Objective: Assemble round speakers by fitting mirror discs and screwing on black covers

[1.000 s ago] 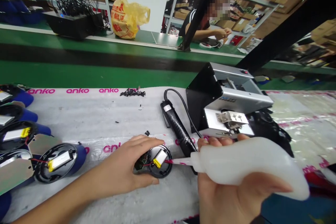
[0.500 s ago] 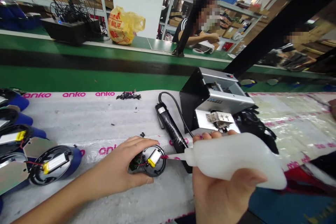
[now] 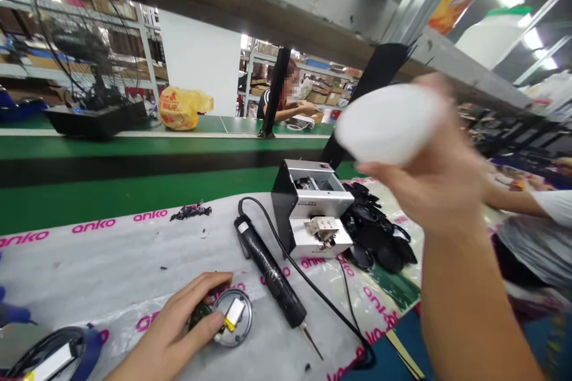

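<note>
My left hand (image 3: 179, 327) rests on a small round black part (image 3: 232, 324) near the table's front edge, fingers curled round its left side. That part carries a silver battery with a yellow end (image 3: 234, 314) and a green circuit board. My right hand (image 3: 440, 181), blurred by motion, is raised high at the right and grips a white plastic squeeze bottle (image 3: 388, 122), well above and away from the round part.
A black electric screwdriver (image 3: 270, 277) with its cable lies beside the round part. Behind it stand a silver machine (image 3: 313, 205) and a pile of black parts (image 3: 379, 232). A blue-cased unit (image 3: 58, 357) sits at the lower left. Another person's arm (image 3: 518, 202) reaches in at right; a person works beyond the green conveyor (image 3: 111, 190).
My right hand has lifted the white bottle up and away from the round part, to the upper right. The view has tilted upward. My left hand stays on the round part.
</note>
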### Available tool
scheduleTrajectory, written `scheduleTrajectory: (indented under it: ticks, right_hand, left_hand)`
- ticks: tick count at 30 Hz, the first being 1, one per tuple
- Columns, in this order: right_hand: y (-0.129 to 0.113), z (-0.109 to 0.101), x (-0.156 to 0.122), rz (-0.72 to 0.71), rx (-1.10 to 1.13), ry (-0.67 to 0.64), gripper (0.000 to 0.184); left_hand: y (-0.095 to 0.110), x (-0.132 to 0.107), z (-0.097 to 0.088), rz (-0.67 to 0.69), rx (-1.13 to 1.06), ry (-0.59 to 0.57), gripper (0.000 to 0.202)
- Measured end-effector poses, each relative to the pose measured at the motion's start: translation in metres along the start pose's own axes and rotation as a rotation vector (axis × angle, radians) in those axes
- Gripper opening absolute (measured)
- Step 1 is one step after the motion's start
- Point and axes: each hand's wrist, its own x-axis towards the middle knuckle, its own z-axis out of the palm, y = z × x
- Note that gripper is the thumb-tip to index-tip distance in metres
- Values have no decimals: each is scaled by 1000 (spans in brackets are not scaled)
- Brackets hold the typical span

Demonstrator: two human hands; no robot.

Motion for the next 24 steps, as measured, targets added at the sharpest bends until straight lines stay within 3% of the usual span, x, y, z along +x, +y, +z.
scheduleTrajectory:
  ticks: [4,7,10,13,16,18,21,24]
  right_hand:
    - [45,28,19,-113,-14,-484,62]
    - [49,43,8,-81,7,-495,62]
    - [11,45,-17,-7,23,-293,63]
    - [-61,53,-52,-8,178,-153,46]
    - [-128,82,-89,-66,353,-337,32]
    - [-157,110,-109,-21,383,-450,44]
    - [-174,145,-125,2,342,-538,55]
    - [-173,158,-128,-25,301,-651,46]
  left_hand:
    - [24,4,-1,26,155,39,33]
    - [49,7,-14,38,279,22,34]
    - [71,23,-45,-40,413,-5,41]
    - [70,60,-84,-200,700,-13,32]
    - [48,100,-112,-338,817,1,20]
    - [31,116,-120,-399,879,-22,23]
    - [14,122,-120,-419,947,-60,26]
    - [7,115,-116,-398,978,-73,26]
